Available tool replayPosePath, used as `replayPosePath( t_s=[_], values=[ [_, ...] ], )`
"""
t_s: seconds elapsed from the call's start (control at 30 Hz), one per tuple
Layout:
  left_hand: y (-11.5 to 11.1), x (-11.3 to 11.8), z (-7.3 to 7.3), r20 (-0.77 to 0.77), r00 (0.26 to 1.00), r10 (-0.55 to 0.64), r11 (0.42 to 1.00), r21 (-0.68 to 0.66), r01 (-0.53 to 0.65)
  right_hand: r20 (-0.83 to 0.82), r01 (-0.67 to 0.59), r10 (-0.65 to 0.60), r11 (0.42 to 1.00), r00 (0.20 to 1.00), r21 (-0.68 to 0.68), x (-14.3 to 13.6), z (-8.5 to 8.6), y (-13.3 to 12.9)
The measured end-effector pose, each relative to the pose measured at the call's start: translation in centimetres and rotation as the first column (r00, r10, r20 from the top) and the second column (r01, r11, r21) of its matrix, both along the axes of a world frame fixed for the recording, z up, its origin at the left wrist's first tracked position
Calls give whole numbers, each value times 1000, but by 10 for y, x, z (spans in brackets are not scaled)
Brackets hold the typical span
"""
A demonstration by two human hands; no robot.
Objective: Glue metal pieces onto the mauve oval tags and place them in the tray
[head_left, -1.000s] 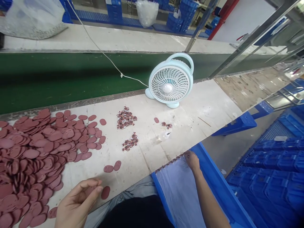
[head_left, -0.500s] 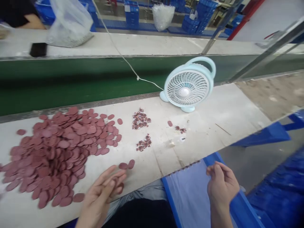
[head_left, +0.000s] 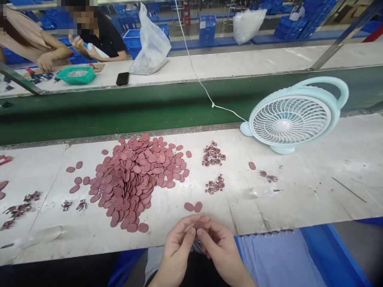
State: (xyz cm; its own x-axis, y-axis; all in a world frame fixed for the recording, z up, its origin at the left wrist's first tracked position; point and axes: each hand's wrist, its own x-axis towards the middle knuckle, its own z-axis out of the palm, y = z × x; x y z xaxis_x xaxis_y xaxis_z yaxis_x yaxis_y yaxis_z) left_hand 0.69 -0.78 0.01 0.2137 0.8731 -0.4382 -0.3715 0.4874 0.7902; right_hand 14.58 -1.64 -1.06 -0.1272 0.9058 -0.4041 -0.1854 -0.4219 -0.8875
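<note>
My left hand (head_left: 178, 245) and my right hand (head_left: 220, 245) meet at the table's front edge, thumbs side by side. Between their fingertips shows a bit of a dull-red oval piece (head_left: 198, 225), mostly covered by the fingers. Just beyond lie two loose flat ovals (head_left: 188, 206) of the same red. To the left spreads a big heap of red ovals (head_left: 128, 179). Two small clusters of dark, shiny little parts (head_left: 214, 184) lie past my right hand; what they are is too small to make out.
A pale-blue fan (head_left: 283, 125) stands at the back right, its white cord (head_left: 213, 105) running upward. A blue bin with a light-blue lining (head_left: 278, 259) sits below the edge at right. Across the green channel (head_left: 119, 111), two people sit by a green basket (head_left: 76, 75).
My hands have come together at the middle; the right has left the blue bin's side, the left has moved off the heap's side. The view has swung left.
</note>
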Motion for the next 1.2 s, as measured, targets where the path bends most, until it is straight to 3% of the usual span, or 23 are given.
replayPosePath(
  t_s=[0.1, 0.2, 0.37, 0.43, 0.53, 0.57, 0.6, 0.7, 0.73, 0.77, 0.87, 0.93, 1.0, 1.1, 1.2],
  values=[
    [2, -9, -4, -34, 998, -54, 997, 56, 56, -164, -43, 31, 997, 986, -67, 8, -4, 2],
    [5, -16, -10, 68, 992, -109, 992, 77, 103, -325, -113, 75, 989, 943, -100, 12, -5, 4],
    [9, -18, -16, 159, 973, -169, 986, 20, 168, -430, -156, 97, 982, 898, -103, 19, -6, 5],
    [10, -20, -14, 158, 980, -121, 993, 24, 119, -464, -111, 45, 987, 885, -116, 32, -6, 7],
    [10, -26, -12, 184, 983, 23, 999, -45, -15, -534, 76, -131, 989, 835, -125, 68, -10, 18],
    [10, -27, -12, 204, 977, 58, 995, -91, -40, -605, 147, -195, 981, 772, -129, 83, -12, 24],
    [10, -28, -11, 227, 971, 77, 990, -134, -47, -710, 207, -248, 967, 658, -146, 98, -16, 31],
    [7, -27, -12, 304, 949, 83, 980, -199, -22, -939, 273, -299, 930, 171, -246, 134, -28, 51],
    [6, -25, -12, 326, 942, 73, 980, -199, -7, -953, 271, -295, 925, 68, -267, 140, -31, 55],
    [5, -23, -13, 345, 937, 58, 981, -192, 10, -955, 271, -294, 923, 37, -274, 143, -33, 58],
    [2, -17, -15, 360, 933, -13, 985, -156, 74, -946, 288, -320, 912, 57, -291, 130, -26, 55],
    [2, -15, -15, 353, 934, -52, 983, -146, 110, -921, 309, -366, 898, 132, -312, 110, -12, 47],
    [2, -13, -14, 339, 939, -64, 982, -147, 120, -828, 385, -443, 871, 343, -307, 86, 6, 36],
    [4, -8, -9, 320, 947, -44, 988, -128, 89, -509, 502, -527, 842, 681, -199, 55, 29, 20],
    [4, -3, -5, 313, 950, -9, 989, -135, 54, -236, 520, -518, 852, 822, -61, 31, 38, 5]
  ],
)
